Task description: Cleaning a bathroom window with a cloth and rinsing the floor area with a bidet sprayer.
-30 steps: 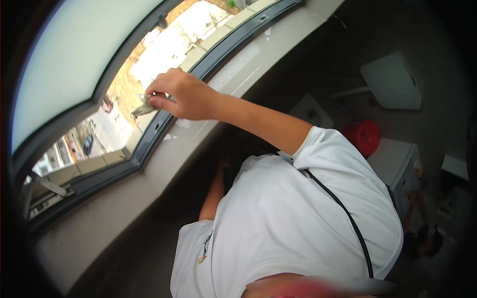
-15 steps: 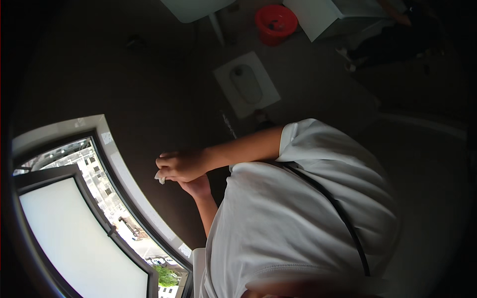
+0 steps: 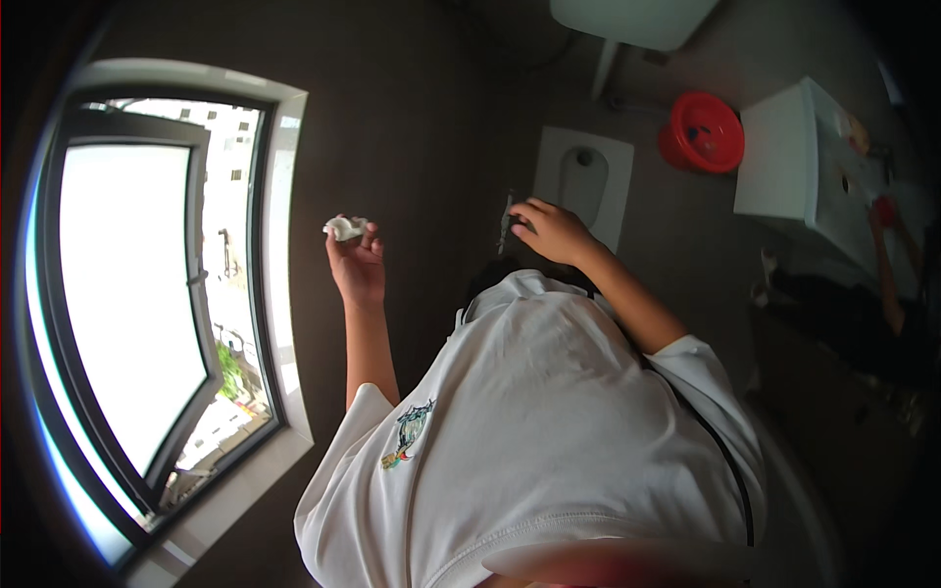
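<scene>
My left hand [image 3: 359, 272] is raised beside the window, fingers closed on a crumpled white cloth or tissue [image 3: 345, 228]; its exact kind is too small to tell. The white piece sticks up above the fingertips. My right hand [image 3: 554, 233] hangs in the air in front of my chest, apart from the left. Its fingers are loosely bent and spread from the thumb, and I see nothing in them.
At the left is a window [image 3: 286, 265] with its frosted sash [image 3: 132, 304] swung open. Ahead lie a squat toilet [image 3: 613, 176], a red bucket [image 3: 720, 142] and a white sink cabinet [image 3: 774, 147]. Another person's arms [image 3: 887, 265] reach over the sink with something red.
My hands, together before, are now apart. The left holds the white piece up near the window, and the right has moved off to the right. My view has turned.
</scene>
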{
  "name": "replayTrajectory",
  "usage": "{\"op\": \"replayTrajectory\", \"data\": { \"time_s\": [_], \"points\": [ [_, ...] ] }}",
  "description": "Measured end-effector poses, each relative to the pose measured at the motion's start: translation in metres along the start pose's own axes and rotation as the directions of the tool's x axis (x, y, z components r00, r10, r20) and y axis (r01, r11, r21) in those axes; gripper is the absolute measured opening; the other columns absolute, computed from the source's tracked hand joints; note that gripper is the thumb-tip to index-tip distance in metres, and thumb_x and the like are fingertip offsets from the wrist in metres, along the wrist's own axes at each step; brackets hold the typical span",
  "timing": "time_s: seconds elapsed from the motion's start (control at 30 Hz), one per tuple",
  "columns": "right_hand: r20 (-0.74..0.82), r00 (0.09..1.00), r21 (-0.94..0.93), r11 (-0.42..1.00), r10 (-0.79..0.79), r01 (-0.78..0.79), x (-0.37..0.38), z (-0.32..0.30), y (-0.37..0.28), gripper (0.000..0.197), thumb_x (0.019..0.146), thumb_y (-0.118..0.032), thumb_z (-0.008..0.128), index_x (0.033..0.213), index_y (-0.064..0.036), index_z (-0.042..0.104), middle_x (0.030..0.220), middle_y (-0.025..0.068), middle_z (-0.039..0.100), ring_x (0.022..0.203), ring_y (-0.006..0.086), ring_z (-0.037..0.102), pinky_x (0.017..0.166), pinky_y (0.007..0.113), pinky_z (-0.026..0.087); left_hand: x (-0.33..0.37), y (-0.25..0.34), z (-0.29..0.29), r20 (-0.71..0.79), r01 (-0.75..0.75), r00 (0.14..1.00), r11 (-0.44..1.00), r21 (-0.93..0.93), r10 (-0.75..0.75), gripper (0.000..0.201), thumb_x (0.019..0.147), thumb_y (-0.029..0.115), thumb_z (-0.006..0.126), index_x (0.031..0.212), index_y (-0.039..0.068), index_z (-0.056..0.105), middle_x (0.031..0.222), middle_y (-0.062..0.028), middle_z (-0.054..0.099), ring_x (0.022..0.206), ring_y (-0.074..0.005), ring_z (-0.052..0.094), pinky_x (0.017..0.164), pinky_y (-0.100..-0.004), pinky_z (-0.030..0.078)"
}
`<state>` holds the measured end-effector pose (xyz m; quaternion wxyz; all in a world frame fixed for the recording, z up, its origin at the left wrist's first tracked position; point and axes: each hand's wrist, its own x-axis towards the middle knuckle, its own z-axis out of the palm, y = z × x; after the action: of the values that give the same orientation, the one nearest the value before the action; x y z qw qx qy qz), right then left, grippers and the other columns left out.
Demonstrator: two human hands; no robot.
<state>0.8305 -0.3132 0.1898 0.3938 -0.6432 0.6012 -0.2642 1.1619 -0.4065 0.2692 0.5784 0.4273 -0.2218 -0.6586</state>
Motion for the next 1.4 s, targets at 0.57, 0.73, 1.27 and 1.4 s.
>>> {"op": "replayTrajectory", "data": {
  "time_s": [0.57,0.73,1.27,1.4],
  "points": [
    [0.276,0.728,-0.079,0.769,0.628,-0.634,-0.134,0.047,0.369,0.028,0.094,-0.025,0.058,0.108,-0.0026,0.067,0.094,0.0162,0.069,0.083,0.0291,0.067,0.073,0.042,0.053,0.074,0.207,-0.132,-0.119,0.001,0.54,0.141,0.99,0.833,0.034,0.085,0.026,0.075,0.109,0.003,0.066,0.099,-0.0112,0.07,0.085,-0.0201,0.068,0.081,-0.0317,0.052],
    [0.344,0.654,0.064,0.679,0.673,-0.732,-0.052,0.028,0.361,0.03,0.096,-0.026,0.057,0.115,-0.0031,0.065,0.087,0.0122,0.068,0.073,0.0234,0.065,0.064,0.039,0.053,0.103,0.199,-0.137,-0.11,0.144,0.718,0.008,0.99,0.687,0.041,0.086,0.031,0.075,0.12,0.008,0.065,0.112,-0.0108,0.069,0.094,-0.0217,0.066,0.083,-0.0332,0.051],
    [0.174,0.856,-0.094,0.873,0.487,-0.478,0.15,0.05,0.204,0.029,0.092,-0.032,0.061,0.108,-0.0093,0.068,0.11,0.015,0.071,0.105,0.0365,0.066,0.087,0.043,0.052,0.113,0.182,-0.025,0.176,-0.353,0.41,-0.022,0.935,0.895,0.028,0.101,0.019,0.055,0.112,-0.007,0.059,0.092,-0.0135,0.065,0.08,-0.0201,0.061,0.07,-0.0296,0.051],
    [0.108,0.811,-0.101,0.818,0.575,-0.566,0.083,0.039,0.226,0.028,0.094,-0.029,0.06,0.108,-0.0052,0.067,0.101,0.0163,0.071,0.095,0.0328,0.068,0.083,0.041,0.052,0.141,0.068,0.072,0.264,-0.454,0.889,0.641,0.619,0.375,0.027,0.102,0.025,0.049,0.101,0.0,0.059,0.08,-0.0083,0.06,0.065,-0.013,0.055,0.06,-0.0259,0.047]
  ]
}}
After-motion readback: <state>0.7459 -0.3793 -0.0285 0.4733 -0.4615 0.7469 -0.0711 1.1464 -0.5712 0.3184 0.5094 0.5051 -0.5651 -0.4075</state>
